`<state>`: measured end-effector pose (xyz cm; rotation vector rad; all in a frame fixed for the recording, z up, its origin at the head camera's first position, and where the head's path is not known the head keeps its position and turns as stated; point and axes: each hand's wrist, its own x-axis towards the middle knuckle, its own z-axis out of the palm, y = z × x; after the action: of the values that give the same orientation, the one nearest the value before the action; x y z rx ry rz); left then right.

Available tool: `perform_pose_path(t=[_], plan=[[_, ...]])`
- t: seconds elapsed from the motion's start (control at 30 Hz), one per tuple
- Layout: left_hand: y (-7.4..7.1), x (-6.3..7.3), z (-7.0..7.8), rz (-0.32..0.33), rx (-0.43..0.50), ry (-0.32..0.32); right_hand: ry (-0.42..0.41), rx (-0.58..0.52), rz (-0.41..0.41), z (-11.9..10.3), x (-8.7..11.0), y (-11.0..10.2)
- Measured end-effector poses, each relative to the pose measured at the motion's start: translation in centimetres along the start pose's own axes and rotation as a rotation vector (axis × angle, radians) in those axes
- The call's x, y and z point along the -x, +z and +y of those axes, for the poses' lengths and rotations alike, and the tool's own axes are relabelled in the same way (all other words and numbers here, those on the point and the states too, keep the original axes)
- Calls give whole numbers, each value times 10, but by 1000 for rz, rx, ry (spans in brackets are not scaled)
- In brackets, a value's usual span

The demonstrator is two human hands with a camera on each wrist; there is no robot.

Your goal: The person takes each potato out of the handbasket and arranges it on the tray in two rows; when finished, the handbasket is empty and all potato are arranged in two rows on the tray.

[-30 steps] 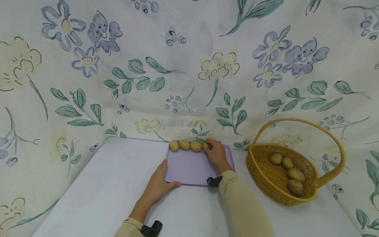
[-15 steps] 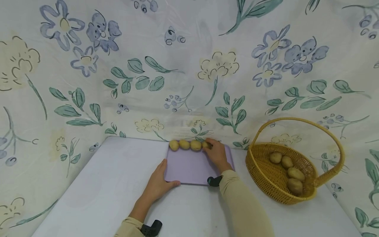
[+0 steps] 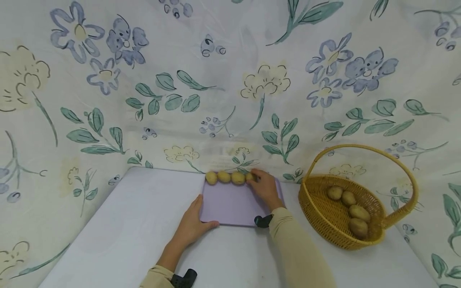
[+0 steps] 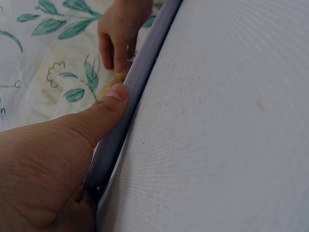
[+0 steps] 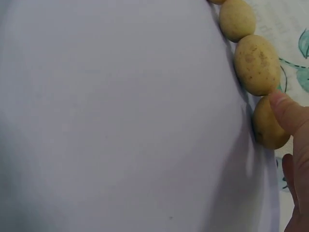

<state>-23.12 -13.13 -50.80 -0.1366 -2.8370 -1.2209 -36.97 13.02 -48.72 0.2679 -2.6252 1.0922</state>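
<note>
Small yellow potatoes lie in a row along the far edge of a lilac tray (image 3: 230, 206). My right hand (image 3: 264, 186) holds the rightmost potato (image 5: 264, 128) between thumb and fingers, and that potato sits against its spotted neighbour (image 5: 257, 65). Farther left along the row are another potato (image 3: 224, 177) and the end potato (image 3: 211, 178). At the tray's near left corner rests my left hand (image 3: 192, 222), fingers straight along the left side and thumb along the front rim. In the left wrist view the thumb (image 4: 104, 113) presses on the tray's edge.
On the right of the white table (image 3: 144, 208) stands a wicker basket (image 3: 324, 220) with a tall arched handle, holding several potatoes (image 3: 359, 213). A floral cloth (image 3: 223, 80) hangs right behind the tray and table. Each wrist carries a black device (image 3: 185, 278).
Both hands, the tray and the row of potatoes keep their places. The right sleeve and wrist device have shifted very slightly to the right.
</note>
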Motion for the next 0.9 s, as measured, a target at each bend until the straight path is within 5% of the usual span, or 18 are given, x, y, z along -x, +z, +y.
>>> perform_pose_path(t=[0.33, 0.9], plan=[[-1, -1, 2, 5, 2, 3, 46, -65, -27, -7, -5, -20], [1, -1, 0, -5, 6, -11, -22, -299, -85, -7, -4, -76]])
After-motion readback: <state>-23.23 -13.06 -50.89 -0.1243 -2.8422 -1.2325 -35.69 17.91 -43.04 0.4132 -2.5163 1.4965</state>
